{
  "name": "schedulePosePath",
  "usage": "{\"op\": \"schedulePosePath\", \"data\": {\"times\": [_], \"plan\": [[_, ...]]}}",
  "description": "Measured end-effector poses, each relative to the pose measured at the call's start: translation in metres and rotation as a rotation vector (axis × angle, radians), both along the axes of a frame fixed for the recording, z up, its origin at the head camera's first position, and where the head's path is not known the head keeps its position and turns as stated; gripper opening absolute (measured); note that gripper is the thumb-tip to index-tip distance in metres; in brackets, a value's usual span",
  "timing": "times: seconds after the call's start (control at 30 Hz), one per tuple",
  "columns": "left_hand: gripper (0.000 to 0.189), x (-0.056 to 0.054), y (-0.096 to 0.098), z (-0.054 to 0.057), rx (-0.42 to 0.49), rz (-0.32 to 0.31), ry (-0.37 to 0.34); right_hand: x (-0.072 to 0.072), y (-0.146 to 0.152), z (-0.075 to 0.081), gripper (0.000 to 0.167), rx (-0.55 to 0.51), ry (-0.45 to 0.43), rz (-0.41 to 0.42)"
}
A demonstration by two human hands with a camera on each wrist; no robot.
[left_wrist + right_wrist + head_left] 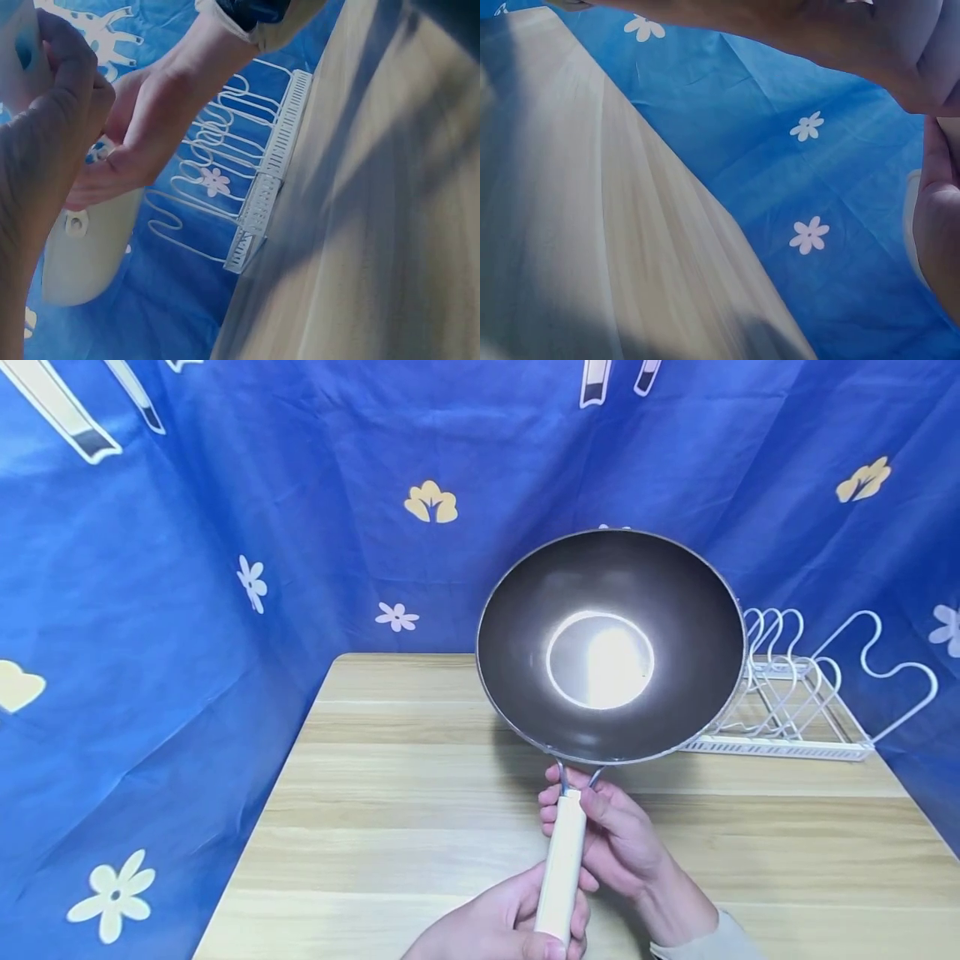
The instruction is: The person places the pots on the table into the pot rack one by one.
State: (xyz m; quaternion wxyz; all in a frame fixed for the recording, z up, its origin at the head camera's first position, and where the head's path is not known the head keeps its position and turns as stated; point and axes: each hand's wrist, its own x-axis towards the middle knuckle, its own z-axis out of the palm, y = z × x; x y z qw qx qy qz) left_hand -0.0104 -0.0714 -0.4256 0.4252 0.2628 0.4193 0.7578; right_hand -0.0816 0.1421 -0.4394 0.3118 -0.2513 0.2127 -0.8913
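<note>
A wok (517, 635) with a dark inside and a pale cream handle (561, 868) is held up over the table, its inside facing me. My left hand (517, 914) grips the lower part of the handle, thumb on top. Higher up, my right hand (626, 839) holds the handle's upper end by the metal fork, with its fingers behind and its thumb at the right. In the left wrist view the wok's cream outside (86, 259) shows beyond the right hand (146, 131). The right wrist view catches only parts of the hands and a sliver of the wok's rim (912, 225).
On the right of the wooden table (360, 827) stands a white wire rack (795, 749) with several upright loops, partly behind the wok. A blue patterned cloth (337, 527) hangs behind the table and along its sides.
</note>
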Motion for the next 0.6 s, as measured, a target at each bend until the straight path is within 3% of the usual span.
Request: {"op": "schedulePosePath", "data": {"times": [0.1,0.27,0.43,0.5,0.6], "plan": [[0.055,0.001,0.001,0.000,-0.019,-0.018,-0.001,0.004,0.006,0.000,0.034,0.020,0.008,-0.025],[0.057,-0.003,0.006,-0.004,-0.076,-0.029,0.068,0.009,0.018,0.003,0.036,0.094,0.059,-0.095],[0.064,-0.006,0.006,-0.005,-0.214,-0.050,0.121,0.014,0.029,0.006,0.034,0.200,0.138,-0.172],[0.066,-0.005,0.007,-0.005,-0.282,-0.024,0.149,0.015,0.034,0.007,0.034,0.250,0.178,-0.215],[0.070,-0.005,0.010,-0.006,-0.381,0.062,0.225,0.016,0.043,0.010,0.033,0.349,0.209,-0.289]]}}
